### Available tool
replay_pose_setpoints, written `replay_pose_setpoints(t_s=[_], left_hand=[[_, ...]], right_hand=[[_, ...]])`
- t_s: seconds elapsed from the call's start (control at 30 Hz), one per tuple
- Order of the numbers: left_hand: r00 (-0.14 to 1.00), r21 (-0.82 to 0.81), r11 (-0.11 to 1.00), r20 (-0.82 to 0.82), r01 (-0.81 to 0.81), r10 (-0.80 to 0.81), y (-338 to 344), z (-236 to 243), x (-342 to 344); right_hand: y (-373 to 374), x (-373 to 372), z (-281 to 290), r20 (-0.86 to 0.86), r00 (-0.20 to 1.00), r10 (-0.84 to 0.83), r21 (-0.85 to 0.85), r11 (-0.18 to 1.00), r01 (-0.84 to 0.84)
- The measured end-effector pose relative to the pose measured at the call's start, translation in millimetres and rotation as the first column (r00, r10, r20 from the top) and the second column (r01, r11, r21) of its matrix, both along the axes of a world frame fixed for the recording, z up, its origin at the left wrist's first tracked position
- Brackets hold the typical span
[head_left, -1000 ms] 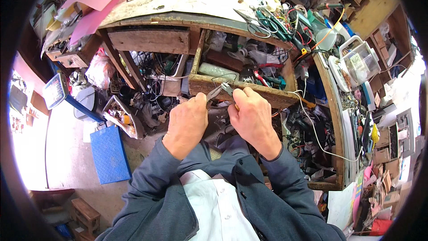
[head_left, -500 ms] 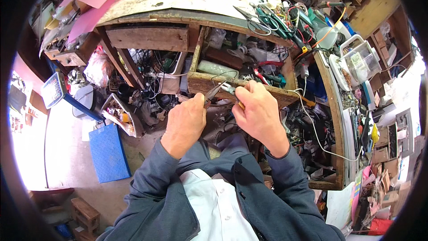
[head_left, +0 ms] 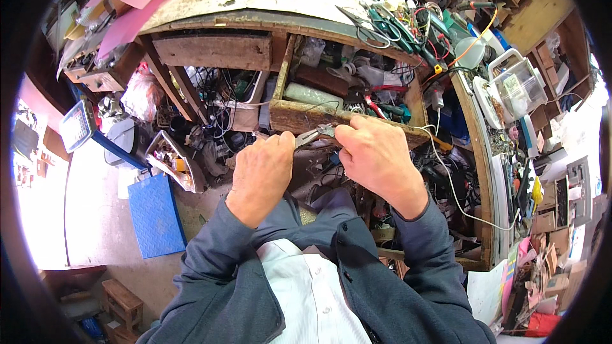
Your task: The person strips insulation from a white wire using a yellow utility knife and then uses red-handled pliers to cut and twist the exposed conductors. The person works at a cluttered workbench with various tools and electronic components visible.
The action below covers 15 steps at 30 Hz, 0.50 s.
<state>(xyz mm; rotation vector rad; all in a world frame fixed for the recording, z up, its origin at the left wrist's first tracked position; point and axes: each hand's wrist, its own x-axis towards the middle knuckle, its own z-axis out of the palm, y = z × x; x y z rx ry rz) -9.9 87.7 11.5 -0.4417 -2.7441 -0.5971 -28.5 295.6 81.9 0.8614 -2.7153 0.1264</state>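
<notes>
Left hand [head_left: 260, 179], fingers closed round pliers [head_left: 308, 138]; right hand [head_left: 377, 158], likewise, metal tool [head_left: 326, 130]; apparent step: working tips together; drawer [head_left: 288, 116], 1 o'clock; next likely needs steady hold

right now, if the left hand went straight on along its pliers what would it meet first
Leading with its pliers, the left hand would probably meet the metal-tipped tool in the right hand first; whether they already touch is unclear.

No legible lettering, numbers or signs anywhere.
</notes>
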Motion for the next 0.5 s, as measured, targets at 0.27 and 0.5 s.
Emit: replay_pose_setpoints(t_s=[0.27, 0.5], left_hand=[[0.996, -0.025, 0.996, -0.025, 0.08, -0.081, -3.2, 0.3, -3.0], [0.991, 0.088, 0.988, 0.029, 0.13, -0.133, -8.4, 0.6, -2.5]], right_hand=[[10.0, -3.0, 7.0, 0.011, 0.996, 0.09, 0.054, 0.994, -0.091], [7.0, -0.5, 1.5, 0.032, 0.997, 0.063, -0.043, 0.997, -0.062]])
